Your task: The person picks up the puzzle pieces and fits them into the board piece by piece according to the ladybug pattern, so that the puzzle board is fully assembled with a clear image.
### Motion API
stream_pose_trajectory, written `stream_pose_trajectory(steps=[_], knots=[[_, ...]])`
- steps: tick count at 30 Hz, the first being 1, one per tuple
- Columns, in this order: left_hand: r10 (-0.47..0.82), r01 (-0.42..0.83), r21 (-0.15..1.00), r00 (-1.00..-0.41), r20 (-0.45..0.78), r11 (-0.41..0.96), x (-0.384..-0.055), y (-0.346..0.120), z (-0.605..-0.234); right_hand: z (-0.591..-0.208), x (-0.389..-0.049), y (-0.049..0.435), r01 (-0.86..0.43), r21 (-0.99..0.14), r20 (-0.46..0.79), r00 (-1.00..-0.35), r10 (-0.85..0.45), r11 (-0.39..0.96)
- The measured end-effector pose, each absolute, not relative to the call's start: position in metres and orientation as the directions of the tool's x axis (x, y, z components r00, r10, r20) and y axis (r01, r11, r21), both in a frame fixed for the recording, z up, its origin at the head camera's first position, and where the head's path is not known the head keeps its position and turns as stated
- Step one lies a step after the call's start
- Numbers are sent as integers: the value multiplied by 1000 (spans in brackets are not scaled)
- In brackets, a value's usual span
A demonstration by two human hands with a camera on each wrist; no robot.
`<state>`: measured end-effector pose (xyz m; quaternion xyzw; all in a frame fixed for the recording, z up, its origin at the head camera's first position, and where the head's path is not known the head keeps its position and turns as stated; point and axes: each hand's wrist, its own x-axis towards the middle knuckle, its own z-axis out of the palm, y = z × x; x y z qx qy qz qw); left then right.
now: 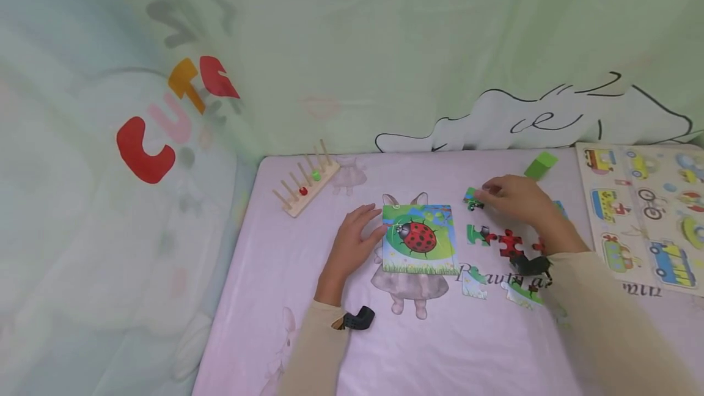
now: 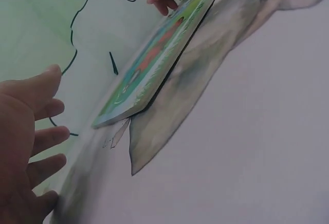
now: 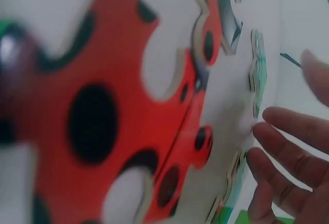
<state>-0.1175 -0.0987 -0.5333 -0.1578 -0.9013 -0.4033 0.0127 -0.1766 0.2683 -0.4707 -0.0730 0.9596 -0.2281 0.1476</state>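
Observation:
A ladybug picture board (image 1: 420,238) lies flat on the cloth-covered table. My left hand (image 1: 354,240) is beside its left edge, fingers spread and thumb close to the border; in the left wrist view the same hand (image 2: 33,142) holds nothing. My right hand (image 1: 514,200) reaches over loose jigsaw pieces, its fingertips right at a blue-green piece (image 1: 472,198). In the right wrist view, the thumb and fingers (image 3: 288,124) are apart with nothing pinched between them. Below that hand lie a green-and-red piece (image 1: 480,235) and a red spotted piece (image 1: 511,242).
More jigsaw pieces, one pale green (image 1: 474,284), lie nearer me. A wooden peg rack (image 1: 297,205) with red and green beads stands at the back left. A green block (image 1: 541,165) sits behind my right hand. A vehicle picture board (image 1: 627,231) lies at the right.

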Motion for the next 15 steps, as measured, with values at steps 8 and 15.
stream_pose_trajectory(steps=[8, 15], knots=[[338, 354, 720, -925, 175, 597, -121, -100, -544, -478, -186, 268, -8, -444, -272, -952, -143, 896], [340, 360, 673, -925, 169, 646, -122, -102, -548, -480, -187, 263, -1, -463, -260, -956, -137, 886]])
